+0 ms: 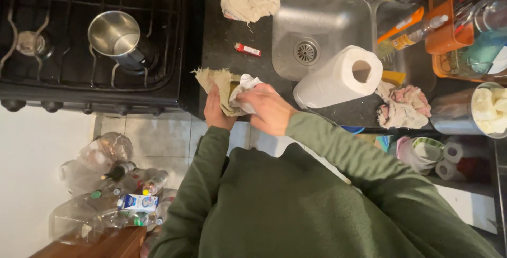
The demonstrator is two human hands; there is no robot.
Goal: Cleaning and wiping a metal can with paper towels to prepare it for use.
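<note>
Sleeves: green sleeves point(296, 194) nearest the camera;
Left hand point(215, 111): fingers clamping frayed cloth point(214, 80) left of sink point(317, 26);
Right hand point(266, 107): fingers pinching white paper point(247, 85);
Care: pressing evenly seems best

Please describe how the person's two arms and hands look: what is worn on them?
Both arms are covered by long sleeves of a dark olive-green sweater, plain and soft-looking, without visible markings. The cuffs end at the wrists. The left hand and right hand are bare: no gloves. No rings or watch can be seen.
</note>
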